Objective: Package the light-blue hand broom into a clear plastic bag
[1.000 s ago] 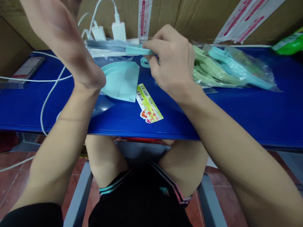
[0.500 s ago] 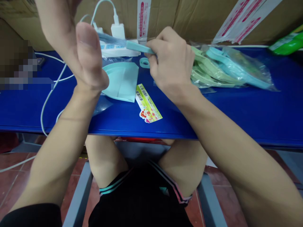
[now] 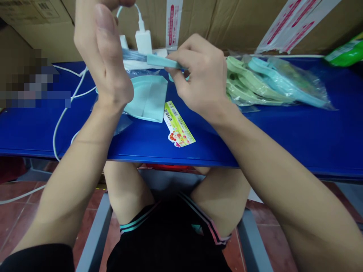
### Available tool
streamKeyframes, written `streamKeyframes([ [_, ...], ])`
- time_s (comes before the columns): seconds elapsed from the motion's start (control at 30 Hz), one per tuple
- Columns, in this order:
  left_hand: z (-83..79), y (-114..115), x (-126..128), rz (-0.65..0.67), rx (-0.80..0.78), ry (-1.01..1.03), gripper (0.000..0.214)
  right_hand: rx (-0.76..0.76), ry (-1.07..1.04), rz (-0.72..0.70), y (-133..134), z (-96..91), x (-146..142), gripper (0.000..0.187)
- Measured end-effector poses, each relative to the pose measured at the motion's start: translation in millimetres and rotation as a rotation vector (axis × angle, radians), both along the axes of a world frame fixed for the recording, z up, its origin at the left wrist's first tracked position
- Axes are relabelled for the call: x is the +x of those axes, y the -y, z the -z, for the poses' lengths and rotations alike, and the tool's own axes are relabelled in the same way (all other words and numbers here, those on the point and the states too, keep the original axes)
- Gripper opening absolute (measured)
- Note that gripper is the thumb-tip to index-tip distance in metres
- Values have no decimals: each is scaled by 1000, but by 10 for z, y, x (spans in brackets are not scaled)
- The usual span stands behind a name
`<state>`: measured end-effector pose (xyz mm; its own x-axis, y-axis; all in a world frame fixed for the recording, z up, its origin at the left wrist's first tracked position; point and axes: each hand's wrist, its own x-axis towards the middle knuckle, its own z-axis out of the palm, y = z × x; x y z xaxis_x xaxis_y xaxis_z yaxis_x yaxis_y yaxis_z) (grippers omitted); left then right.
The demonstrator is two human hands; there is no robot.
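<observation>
Two bare hands are raised over a blue table (image 3: 295, 132), and left of the left hand (image 3: 103, 64) a white cable (image 3: 64, 109) loops along the tabletop; a careless sweep of the forearm could snag it and tug at whatever it feeds. The left hand stands upright with its thumb (image 3: 103, 30) pointing up and its fingers curled away near the top of the view. The grey-blue end of a pale teal plastic strip (image 3: 161, 61) disappears behind that thumb, so I cannot tell whether the left hand is gripping it. Just above the thumb's tip side stands a white charger (image 3: 143, 41), and just below the strip, between the hands, lies a flat pale teal piece (image 3: 147, 100). If the pinch slipped, the strip could drop onto either one. The right hand (image 3: 198, 75) holds the strip's other end in a narrow pinch, with its fingers (image 3: 184, 53) closed around it. Below those fingers lies a barcoded label (image 3: 178, 128), which a lowered wrist could drag out of place. To their right, a clear bag (image 3: 272, 85) of green and teal items sits near enough for a wide swing to knock.
</observation>
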<state>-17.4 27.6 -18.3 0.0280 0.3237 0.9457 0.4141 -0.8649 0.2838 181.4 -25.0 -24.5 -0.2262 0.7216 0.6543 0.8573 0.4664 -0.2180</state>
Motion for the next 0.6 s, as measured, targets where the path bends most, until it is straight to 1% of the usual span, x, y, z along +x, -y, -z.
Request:
streamKeyframes([
  [0.1,-3,-44,-7,-12,-36,32,75,6,-13,-48,-21,16,19,28],
  [0.23,-44,-13,66,93,-57,117,72,52,-44,-107,-39,37,34,24],
  [0.3,-67,4,93,119,-105,172,74,90,-63,-146,-41,45,37,24],
  [0.43,-105,9,81,190,-211,250,76,103,-35,-159,-42,52,32,25],
  [0.53,-123,-7,48,185,-257,253,76,162,-65,-195,-55,66,28,23],
  [0.6,-132,-24,34,143,-260,261,79,218,-95,-233,-61,74,33,22],
])
